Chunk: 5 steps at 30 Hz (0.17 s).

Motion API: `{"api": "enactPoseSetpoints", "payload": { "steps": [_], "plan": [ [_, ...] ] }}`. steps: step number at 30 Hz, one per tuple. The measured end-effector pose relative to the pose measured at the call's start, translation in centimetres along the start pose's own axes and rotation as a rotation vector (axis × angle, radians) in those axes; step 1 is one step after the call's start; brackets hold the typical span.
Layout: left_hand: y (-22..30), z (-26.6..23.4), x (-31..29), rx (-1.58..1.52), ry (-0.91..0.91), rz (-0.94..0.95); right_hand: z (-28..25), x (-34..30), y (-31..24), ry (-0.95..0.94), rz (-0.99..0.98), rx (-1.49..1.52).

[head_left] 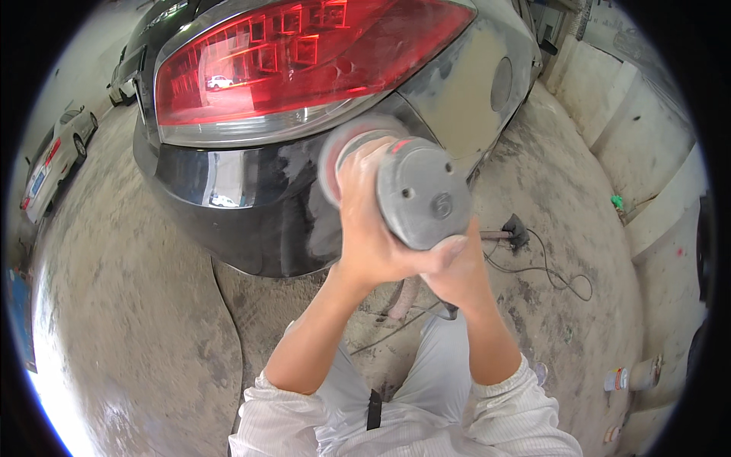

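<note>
A grey disc sander (pixel 424 196) is held in front of me, its pad tilted against the black car bumper (pixel 244 236) near the corner below the red tail light (pixel 251 84). My left hand (pixel 364 236) wraps round the sander's head from the left, its thumb under the body. My right hand (pixel 458 274) closes round the sander from below, and most of its fingers are hidden behind the tool. The pad's edge is blurred. Dull, scuffed patches show on the bumper beside the pad, and beige filler (pixel 464 84) covers part of the rear fender.
A dark cable (pixel 560 282) loops on the dusty floor to the right, beside a dark stand-like base (pixel 516 231). Another cable (pixel 232 320) runs along the left. Cans (pixel 615 379) stand by the right wall. A white car (pixel 61 156) is parked far left.
</note>
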<state>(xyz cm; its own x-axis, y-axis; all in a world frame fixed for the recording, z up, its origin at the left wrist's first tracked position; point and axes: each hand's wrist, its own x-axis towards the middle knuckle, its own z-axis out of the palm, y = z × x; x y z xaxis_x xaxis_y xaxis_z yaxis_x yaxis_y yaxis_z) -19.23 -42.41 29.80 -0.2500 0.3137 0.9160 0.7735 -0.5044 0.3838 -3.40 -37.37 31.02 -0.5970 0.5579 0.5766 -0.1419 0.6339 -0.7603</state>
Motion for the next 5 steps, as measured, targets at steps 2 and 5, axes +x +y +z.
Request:
{"api": "enactPoseSetpoints", "payload": {
  "steps": [2, 5],
  "plan": [
    [0.1, -1.4, -1.7, -0.144, 0.079, -0.086, 1.2, -0.4, -0.5, -0.035, -0.063, -0.054],
    [-0.1, -4.8, -4.0, -0.273, 0.224, -0.21, 2.8, -0.2, -1.1, -0.35, 0.019, -0.244]
  ]
}}
